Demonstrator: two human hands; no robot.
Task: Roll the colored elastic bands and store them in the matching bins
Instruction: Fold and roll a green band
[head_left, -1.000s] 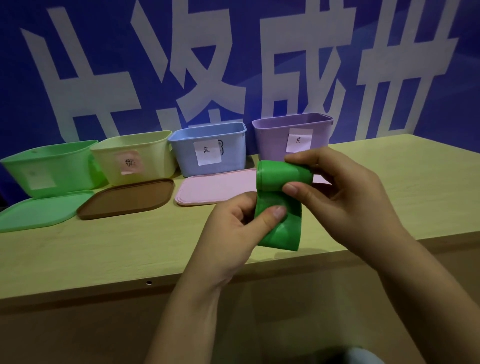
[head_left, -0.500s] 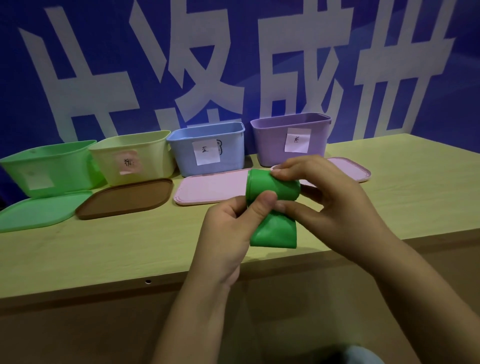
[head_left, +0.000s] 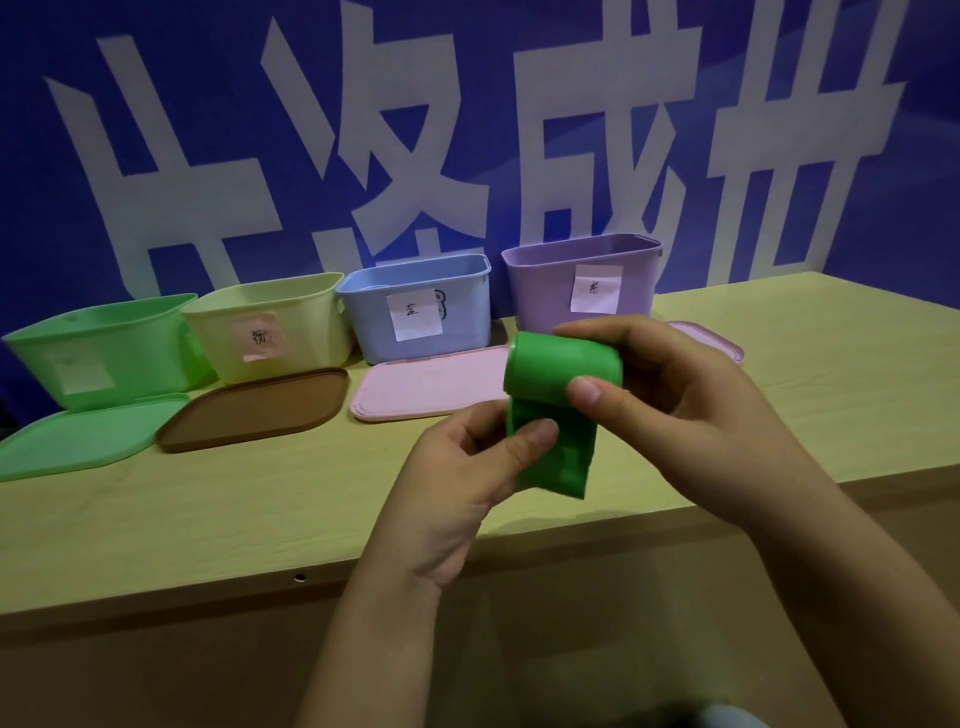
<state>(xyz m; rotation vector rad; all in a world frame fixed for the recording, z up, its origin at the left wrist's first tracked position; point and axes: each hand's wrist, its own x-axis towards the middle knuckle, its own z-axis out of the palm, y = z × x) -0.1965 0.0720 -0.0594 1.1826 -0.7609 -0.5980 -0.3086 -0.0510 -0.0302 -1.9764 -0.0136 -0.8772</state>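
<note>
A green elastic band (head_left: 558, 374) is held in the air above the table's front edge, its upper part wound into a roll and a short flat tail hanging below. My right hand (head_left: 680, 405) grips the roll from the right, thumb on its front. My left hand (head_left: 467, 467) pinches the hanging tail from the left with thumb and fingers. Along the back stand the green bin (head_left: 98, 348) at far left, a yellow bin (head_left: 280, 325), a blue bin (head_left: 421, 306) and a purple bin (head_left: 576, 280), each with a paper label.
Lids lie flat in front of the bins: a green lid (head_left: 78, 441), a brown lid (head_left: 260, 408), a pink lid (head_left: 431, 382) and another pink lid (head_left: 711, 343) behind my right hand. The wooden table (head_left: 208, 509) ends at a front edge below my hands. A blue banner covers the wall.
The roll has grown and the hanging tail has become shorter. My left thumb moved down from the roll onto the tail. Both hands stay in about the same place.
</note>
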